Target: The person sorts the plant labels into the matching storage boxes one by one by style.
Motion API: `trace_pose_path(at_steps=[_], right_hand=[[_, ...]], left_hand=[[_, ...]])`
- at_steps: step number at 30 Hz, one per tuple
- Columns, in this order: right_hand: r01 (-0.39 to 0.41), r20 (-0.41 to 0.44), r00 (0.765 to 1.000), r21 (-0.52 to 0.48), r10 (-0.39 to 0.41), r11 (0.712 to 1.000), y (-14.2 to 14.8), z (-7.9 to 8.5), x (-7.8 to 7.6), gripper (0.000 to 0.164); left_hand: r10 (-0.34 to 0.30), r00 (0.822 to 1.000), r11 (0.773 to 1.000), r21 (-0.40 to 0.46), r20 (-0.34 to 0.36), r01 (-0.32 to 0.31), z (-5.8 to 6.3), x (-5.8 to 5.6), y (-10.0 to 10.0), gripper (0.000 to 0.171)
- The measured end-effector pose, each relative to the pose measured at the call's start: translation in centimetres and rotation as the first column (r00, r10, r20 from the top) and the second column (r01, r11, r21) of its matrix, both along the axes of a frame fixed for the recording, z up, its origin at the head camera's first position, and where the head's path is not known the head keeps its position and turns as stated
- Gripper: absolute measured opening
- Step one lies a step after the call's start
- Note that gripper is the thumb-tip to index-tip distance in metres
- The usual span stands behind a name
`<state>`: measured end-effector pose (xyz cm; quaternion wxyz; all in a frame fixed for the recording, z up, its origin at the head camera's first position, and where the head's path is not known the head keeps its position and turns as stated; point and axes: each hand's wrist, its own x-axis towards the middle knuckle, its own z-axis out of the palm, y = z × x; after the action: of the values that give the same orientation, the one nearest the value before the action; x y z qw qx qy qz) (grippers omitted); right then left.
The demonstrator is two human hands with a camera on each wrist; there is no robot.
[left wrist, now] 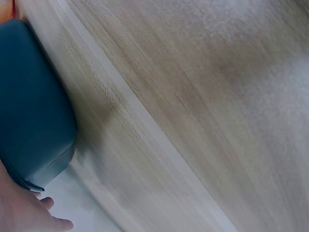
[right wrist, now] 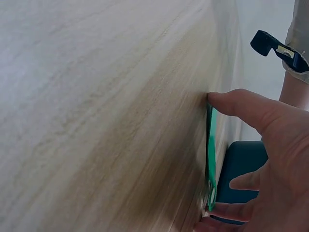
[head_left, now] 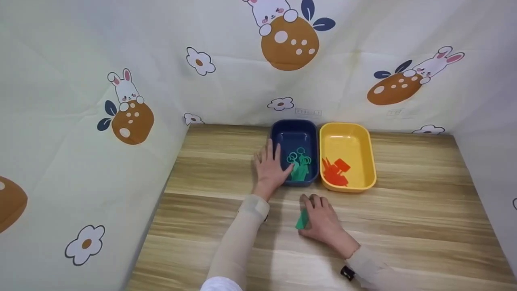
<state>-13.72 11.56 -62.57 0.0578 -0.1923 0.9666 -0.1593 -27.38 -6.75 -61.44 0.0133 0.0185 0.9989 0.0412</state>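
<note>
My left hand (head_left: 270, 171) lies over the left rim of a dark blue bin (head_left: 295, 128), fingers spread and thumb over its inside. Several green flat pieces with ring ends (head_left: 299, 171) lie in the near half of that bin. In front of the bins, low over the table, my right hand (head_left: 322, 220) holds another green flat piece (head_left: 301, 220). Seen from the right wrist, this piece (right wrist: 211, 145) spans from thumb tip to fingertips, its ring end at the fingers. In the head view the hand hides part of it.
Right beside the blue bin stands a yellow bin (head_left: 352, 137) with several red flat pieces (head_left: 336, 173) in its near left corner. Both bins stand at the back of the wood-grain table (head_left: 420, 194), close to a patterned cloth wall (head_left: 234, 89). Cloth also encloses the sides.
</note>
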Motion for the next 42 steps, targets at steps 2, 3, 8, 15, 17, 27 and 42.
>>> trace_pose_path(at_steps=[2, 3, 8, 15, 17, 27, 42], right_hand=[[-0.008, -0.002, 1.000, -0.007, 0.008, 1.000, 0.1, -0.1, 0.0, 0.102], [-0.011, -0.005, 1.000, -0.013, 0.010, 1.000, 0.1, -0.1, 0.0, 0.102], [-0.023, -0.003, 1.000, -0.052, 0.023, 0.998, 0.3, 0.0, 0.0, 0.100], [-0.034, 0.009, 0.999, -0.098, 0.035, 0.995, 0.3, 0.5, 0.1, 0.101], [-0.036, 0.016, 0.999, -0.105, 0.037, 0.994, 0.3, 0.8, 0.1, 0.102], [-0.047, 0.046, 0.998, -0.120, 0.053, 0.992, 0.4, 2.5, -0.4, 0.101], [-0.068, 0.015, 0.997, -0.099, 0.069, 0.993, 0.4, 6.5, -2.1, 0.099]], left_hand=[[0.000, 1.000, 1.000, -0.001, 0.006, 0.000, 0.0, 0.0, 0.0, 0.089], [0.000, 1.000, 1.000, -0.002, 0.008, 0.000, 0.0, 0.0, 0.0, 0.089], [-0.001, 1.000, 1.000, 0.022, 0.012, 0.001, 0.1, 0.1, -0.1, 0.089], [-0.003, 1.000, 1.000, 0.021, 0.012, 0.003, 0.0, 0.1, -0.1, 0.089], [-0.003, 1.000, 1.000, 0.020, 0.011, 0.003, 0.0, 0.1, -0.1, 0.089], [-0.005, 1.000, 1.000, 0.031, 0.006, 0.005, 0.0, 0.2, -0.1, 0.089], [-0.009, 1.000, 1.000, 0.027, -0.007, 0.009, 0.2, 0.4, -0.1, 0.088]])
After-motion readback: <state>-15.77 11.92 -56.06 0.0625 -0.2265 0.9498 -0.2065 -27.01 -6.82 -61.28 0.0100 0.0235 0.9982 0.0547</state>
